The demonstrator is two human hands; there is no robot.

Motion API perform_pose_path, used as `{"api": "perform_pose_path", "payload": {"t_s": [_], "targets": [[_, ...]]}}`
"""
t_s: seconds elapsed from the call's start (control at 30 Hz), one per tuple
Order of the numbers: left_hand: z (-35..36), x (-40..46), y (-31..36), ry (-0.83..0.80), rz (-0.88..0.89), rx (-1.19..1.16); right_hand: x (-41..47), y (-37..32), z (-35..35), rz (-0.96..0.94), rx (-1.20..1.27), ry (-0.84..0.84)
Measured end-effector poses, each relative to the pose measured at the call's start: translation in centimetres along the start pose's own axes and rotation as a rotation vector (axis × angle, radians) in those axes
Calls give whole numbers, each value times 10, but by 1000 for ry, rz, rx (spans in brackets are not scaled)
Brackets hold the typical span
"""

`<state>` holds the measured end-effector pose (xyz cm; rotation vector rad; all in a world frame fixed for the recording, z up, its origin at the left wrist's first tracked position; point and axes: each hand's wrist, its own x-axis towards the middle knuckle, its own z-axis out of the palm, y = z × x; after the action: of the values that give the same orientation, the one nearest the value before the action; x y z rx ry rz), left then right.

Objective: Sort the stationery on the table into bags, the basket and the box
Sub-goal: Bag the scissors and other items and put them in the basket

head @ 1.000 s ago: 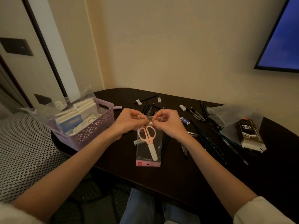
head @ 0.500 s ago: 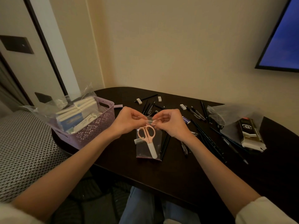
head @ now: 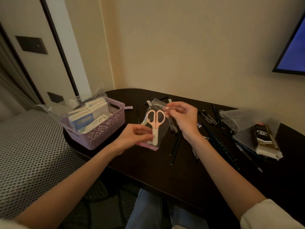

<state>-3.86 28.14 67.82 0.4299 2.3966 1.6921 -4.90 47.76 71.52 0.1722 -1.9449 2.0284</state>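
Lifted clear bag [head: 158, 129] shows pink scissors [head: 155, 124]

Both forearms reach forward; left grip [head: 136, 135] pinches low with curled fingers, right grip [head: 183, 117] pinches higher

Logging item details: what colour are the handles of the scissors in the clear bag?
Pale pink handles on the scissors, with a white blade cover; seen in the head view.

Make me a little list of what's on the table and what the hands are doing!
Held item: bag with pink scissors inside
Right hand: pinches the bag's top edge
Left hand: fingers at the bag's lower part; grip unclear
Basket: purple, left side, holds packets
Pens and pencils: loose on the dark table
Right edge: bagged pen box
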Motion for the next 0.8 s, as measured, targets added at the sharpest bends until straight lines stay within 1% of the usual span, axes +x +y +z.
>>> {"api": "perform_pose_path", "payload": {"t_s": [0.1, 0.23, 0.3, 0.37, 0.47, 0.53, 0.57, 0.67, 0.73, 0.8], "targets": [[-8, -4, 5, 87, 94, 51, 7, -1, 16, 19, 49, 13], [-34, -13, 13, 328, 214, 216, 26, 1, 40, 33, 85, 39], [-51, -17, 16, 461, 267, 291, 35, 0, 56, 89, 95, 23], [-68, -22, 22, 562, 340, 377, 41, -3, 74, 179, 130, -48], [-94, -23, 29, 752, 423, 547, 49, -10, 102, 268, 224, -217], [-113, -22, 30, 857, 483, 758, 55, -15, 121, 309, 308, -336], [-120, -20, 29, 859, 506, 875, 59, -17, 129, 336, 345, -382], [-133, -19, 13, 755, 511, 1155, 72, -14, 150, 458, 437, -447], [-136, -18, -6, 690, 455, 1319, 79, -6, 161, 523, 422, -457], [-139, -18, -23, 640, 358, 1398, 82, 2, 168, 562, 366, -458]]}}
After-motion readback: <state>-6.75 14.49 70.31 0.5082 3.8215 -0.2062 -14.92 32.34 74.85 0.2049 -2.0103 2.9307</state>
